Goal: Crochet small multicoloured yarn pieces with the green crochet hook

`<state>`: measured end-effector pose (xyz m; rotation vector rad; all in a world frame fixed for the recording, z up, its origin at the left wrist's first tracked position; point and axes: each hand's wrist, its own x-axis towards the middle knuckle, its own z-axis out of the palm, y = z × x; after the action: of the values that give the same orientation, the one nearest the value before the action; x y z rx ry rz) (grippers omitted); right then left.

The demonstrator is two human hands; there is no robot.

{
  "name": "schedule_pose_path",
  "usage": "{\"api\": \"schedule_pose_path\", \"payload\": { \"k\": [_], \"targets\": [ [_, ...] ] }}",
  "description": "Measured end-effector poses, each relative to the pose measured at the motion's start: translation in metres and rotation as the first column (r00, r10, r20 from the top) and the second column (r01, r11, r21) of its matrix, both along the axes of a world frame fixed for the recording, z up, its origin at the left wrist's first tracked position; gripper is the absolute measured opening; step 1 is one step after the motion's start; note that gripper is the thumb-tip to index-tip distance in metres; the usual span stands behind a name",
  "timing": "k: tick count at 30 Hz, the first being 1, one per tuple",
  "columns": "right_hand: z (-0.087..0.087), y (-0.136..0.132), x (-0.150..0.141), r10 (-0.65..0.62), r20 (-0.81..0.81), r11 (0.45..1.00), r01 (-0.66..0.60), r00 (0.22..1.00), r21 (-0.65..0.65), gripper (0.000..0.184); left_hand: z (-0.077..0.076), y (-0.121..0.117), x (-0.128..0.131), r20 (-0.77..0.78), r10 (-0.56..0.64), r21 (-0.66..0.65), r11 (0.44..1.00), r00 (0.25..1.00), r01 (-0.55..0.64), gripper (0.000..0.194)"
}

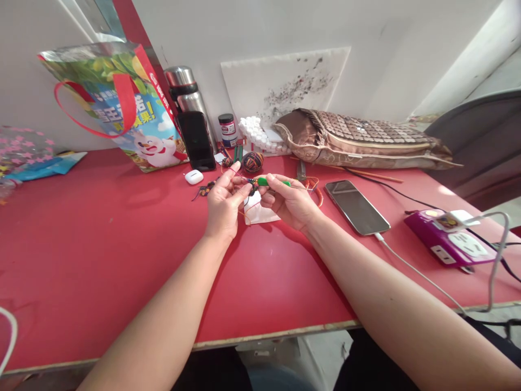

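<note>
Closed at the fingertips, the left grip (223,201) holds a small piece of dark, multicoloured yarn work (253,187), and the right grip (288,203) pinches a green-handled tool (262,181). The yarn work lies between the two grips, at the left thumb and fingertips, with the tool's tip end towards it; the exact contact is too small to tell. A thin reddish strand runs up to the left fingers.

Beneath the hands, a white sheet (260,213) rests on the red tabletop (163,250). Just beyond them sits a multicoloured yarn ball (252,162), and a white case (194,177) lies to the left. A black phone (197,142) stands upright against a metal flask (198,103), beside a printed bag (158,127) with red handles. A dark-lidded jar (228,130) stands farther back.

To the right, a second phone (358,206) lies flat, plugged into a white cable, near a purple power strip (451,239). Behind it rests a brown patterned bundle (358,136). A speckled white board (280,81) leans on the pale wall (252,27), and a dark chair back (480,141) stands at the far right.
</note>
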<state>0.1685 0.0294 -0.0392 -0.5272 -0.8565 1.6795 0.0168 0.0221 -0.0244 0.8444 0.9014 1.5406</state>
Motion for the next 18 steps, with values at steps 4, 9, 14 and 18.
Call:
{"api": "schedule_pose_path", "payload": {
  "k": [4,9,14,18],
  "targets": [
    [0.0006,-0.0007,-0.0004,-0.003,0.002,1.0,0.003,1.0,-0.001,0.039,0.0002,0.0012,0.0,-0.008,0.01,0.008,1.0,1.0,-0.009,0.062],
    [0.0023,-0.0032,-0.0007,-0.021,0.037,1.0,0.02,0.999,0.024,0.044,0.0014,0.0011,-0.0004,0.033,0.007,-0.032,0.999,0.999,-0.005,0.064],
    [0.0035,-0.0045,0.0005,-0.085,0.092,0.994,0.077,0.992,0.083,0.042,0.003,0.0001,-0.0007,0.017,0.0,-0.053,0.999,1.0,0.001,0.059],
    [0.0031,-0.0059,-0.0016,-0.134,0.123,0.984,0.117,0.983,0.137,0.042,0.0041,-0.0021,0.0019,-0.026,0.012,-0.046,0.999,1.0,-0.014,0.065]
  ]
}}
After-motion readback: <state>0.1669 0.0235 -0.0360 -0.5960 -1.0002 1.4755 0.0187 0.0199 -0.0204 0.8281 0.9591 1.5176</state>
